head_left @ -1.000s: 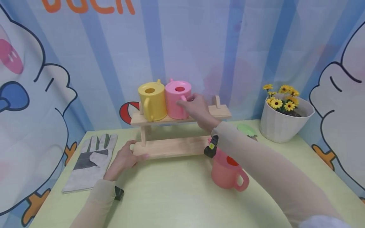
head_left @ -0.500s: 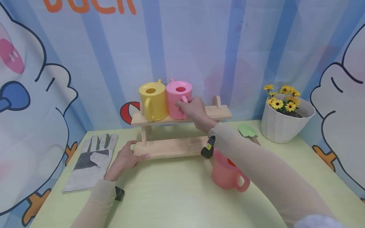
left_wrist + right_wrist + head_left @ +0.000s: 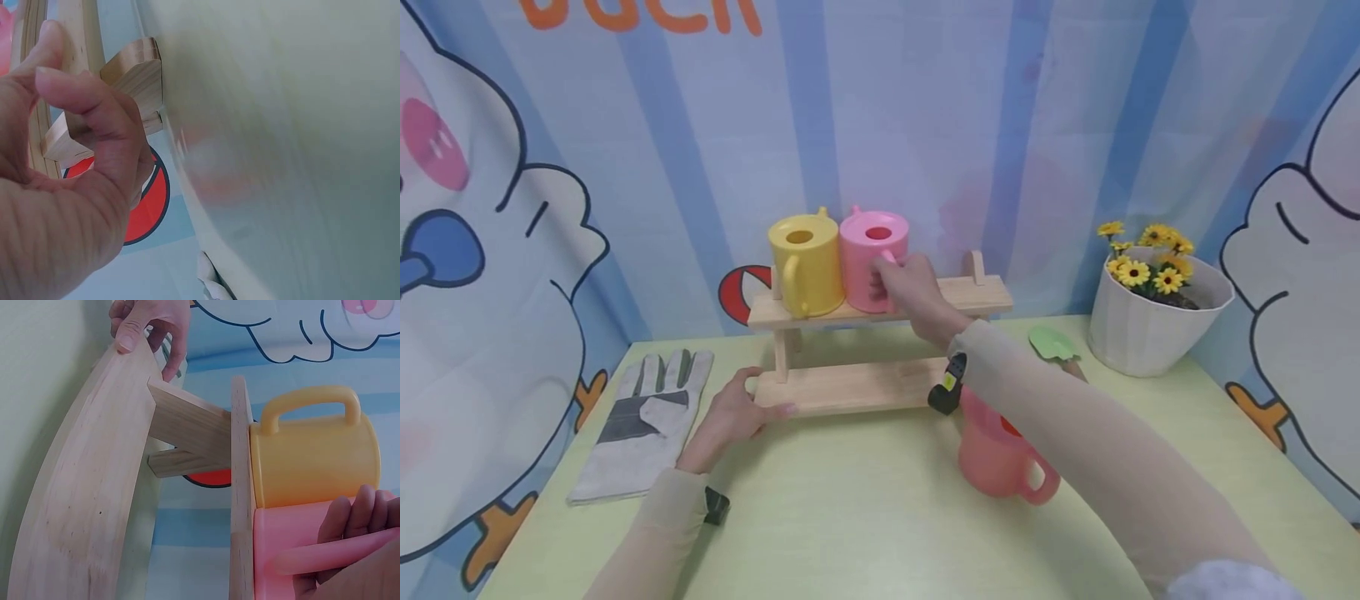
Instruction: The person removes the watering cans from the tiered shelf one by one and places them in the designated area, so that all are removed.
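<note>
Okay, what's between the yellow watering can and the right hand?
The pink watering can on the upper shelf; the right hand grips its handle. The head view shows it in between.

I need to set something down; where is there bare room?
Free: the lower board, right of the left hand; the table, between the glove and the coral can; the upper board, right of the right hand. Crowded: the upper board's left part, with the yellow can and pink can.
</note>
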`<state>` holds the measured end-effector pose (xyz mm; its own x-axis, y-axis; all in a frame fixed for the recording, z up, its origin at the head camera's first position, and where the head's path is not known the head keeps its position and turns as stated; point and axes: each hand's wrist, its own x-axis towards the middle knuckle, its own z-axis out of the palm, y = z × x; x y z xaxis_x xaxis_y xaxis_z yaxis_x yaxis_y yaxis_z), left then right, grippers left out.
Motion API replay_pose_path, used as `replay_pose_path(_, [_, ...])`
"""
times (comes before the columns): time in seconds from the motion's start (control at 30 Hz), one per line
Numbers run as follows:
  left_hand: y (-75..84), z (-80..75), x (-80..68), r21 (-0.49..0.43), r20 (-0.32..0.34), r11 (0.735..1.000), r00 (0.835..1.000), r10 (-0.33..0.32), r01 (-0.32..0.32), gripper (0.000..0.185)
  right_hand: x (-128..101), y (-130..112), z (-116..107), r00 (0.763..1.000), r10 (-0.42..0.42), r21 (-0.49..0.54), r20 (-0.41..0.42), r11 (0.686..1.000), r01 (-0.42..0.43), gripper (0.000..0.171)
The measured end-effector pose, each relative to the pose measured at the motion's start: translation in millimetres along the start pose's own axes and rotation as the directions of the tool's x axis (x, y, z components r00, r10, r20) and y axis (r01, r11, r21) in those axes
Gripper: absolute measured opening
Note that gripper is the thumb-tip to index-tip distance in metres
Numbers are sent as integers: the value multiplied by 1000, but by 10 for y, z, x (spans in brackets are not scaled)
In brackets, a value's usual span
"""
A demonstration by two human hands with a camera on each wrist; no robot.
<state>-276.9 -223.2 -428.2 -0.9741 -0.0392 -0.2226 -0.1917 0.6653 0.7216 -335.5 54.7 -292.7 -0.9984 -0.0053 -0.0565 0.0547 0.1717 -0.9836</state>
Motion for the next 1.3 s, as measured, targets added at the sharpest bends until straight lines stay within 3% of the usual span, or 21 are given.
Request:
replay_pose_path(0.4, [5, -1, -3, -3, 6, 1000, 1000, -1, 1, 106, 17, 17, 23, 998, -54, 112, 16, 992, 52, 23])
replay_pose_path(0.83, [-12, 1, 31, -9, 8, 1000, 1000, 0, 0, 106, -39, 78, 0, 995, -89, 89, -36, 992, 92, 30])
replay_pose_path(1.3, [6, -2, -10, 0, 3, 1000, 1000, 14, -14, 107, -282, 73, -130, 998, -67, 26, -14, 997, 67, 28])
